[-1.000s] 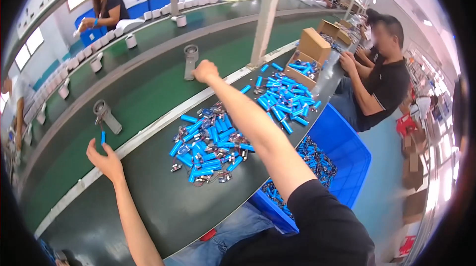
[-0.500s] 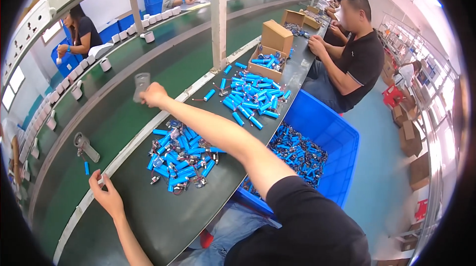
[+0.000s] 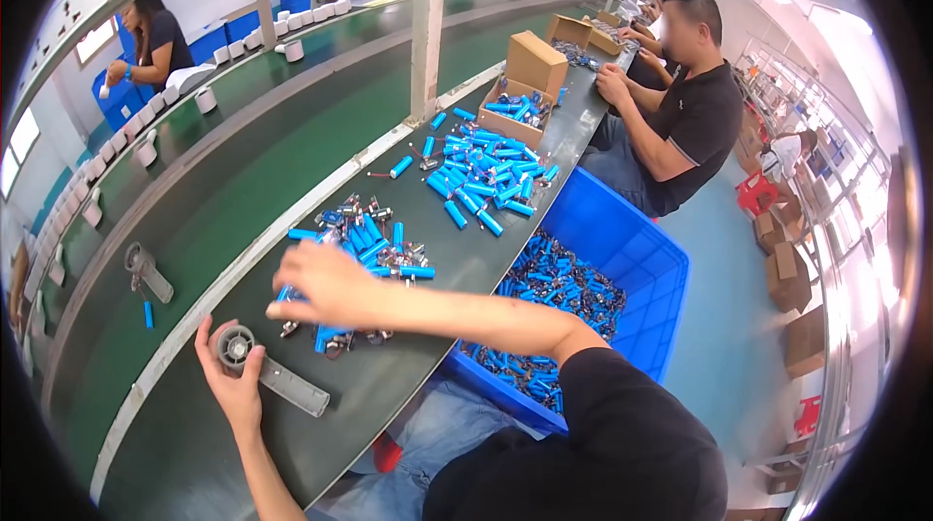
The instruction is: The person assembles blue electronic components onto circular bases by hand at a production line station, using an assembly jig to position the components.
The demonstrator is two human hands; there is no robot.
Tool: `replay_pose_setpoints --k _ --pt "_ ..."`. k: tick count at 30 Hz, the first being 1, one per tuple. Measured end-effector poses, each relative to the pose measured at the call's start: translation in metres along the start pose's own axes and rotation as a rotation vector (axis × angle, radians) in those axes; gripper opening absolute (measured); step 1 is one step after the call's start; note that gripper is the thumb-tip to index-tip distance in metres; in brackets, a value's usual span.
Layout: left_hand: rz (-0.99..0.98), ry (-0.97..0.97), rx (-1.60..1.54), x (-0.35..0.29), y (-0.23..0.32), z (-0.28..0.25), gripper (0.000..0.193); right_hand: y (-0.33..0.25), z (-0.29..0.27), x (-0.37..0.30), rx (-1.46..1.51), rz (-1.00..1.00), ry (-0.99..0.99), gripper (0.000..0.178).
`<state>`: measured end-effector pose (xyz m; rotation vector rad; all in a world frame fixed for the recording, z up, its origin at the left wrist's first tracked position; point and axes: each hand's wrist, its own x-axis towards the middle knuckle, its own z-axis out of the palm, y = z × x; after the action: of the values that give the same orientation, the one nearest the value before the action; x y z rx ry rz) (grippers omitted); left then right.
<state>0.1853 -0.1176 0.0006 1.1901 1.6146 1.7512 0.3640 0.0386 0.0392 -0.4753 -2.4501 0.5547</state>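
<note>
Head view: left hand (image 3: 233, 390) has the gray casing (image 3: 294, 389), thumb and fingers curled partway round its round end, not a full fist. Handle end sticks out to the right, over the tabletop (image 3: 175, 453), tilted toward the person. Right hand (image 3: 326, 283) is blurred over the near battery pile (image 3: 367, 231), fingers loosely bent and part spread; can't tell if it has hold of anything.

Handling, my judgement: casing should be light, stiff, hard plastic, a bit slick. Best hold is the rim of the round end or the flat sides of the handle; keep fingertips off the open middle. Batteries likely dense for their size, smooth, prone to roll. Take them by the body; wires and small boards look like the fragile bits.

Looks: casing is matte gray, ring-shaped head with a hub inside, straight narrow handle. Batteries are bright blue cylinders, tangled with thin wires and boards.

Further out: second casing (image 3: 152, 274) on the green belt (image 3: 204, 195), loose battery (image 3: 149, 314) just beside it. Far battery pile (image 3: 491, 171), cardboard box (image 3: 506, 125) and blue bin (image 3: 641, 268) to the right.
</note>
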Motion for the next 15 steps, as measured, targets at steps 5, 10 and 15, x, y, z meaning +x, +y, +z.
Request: replay_pose_setpoints --k 5,10,15 --pt "0.032 -0.110 -0.021 -0.005 -0.005 0.004 0.074 0.050 0.022 0.006 -0.297 0.107 -0.088 0.043" --pt "0.053 -0.133 0.037 -0.008 -0.011 -0.001 0.066 0.048 0.009 0.017 -0.294 0.174 -0.198 0.022" --pt "0.050 -0.128 0.072 -0.008 -0.007 -0.002 0.060 0.045 -0.019 0.022 -0.064 0.315 -0.227 0.028"
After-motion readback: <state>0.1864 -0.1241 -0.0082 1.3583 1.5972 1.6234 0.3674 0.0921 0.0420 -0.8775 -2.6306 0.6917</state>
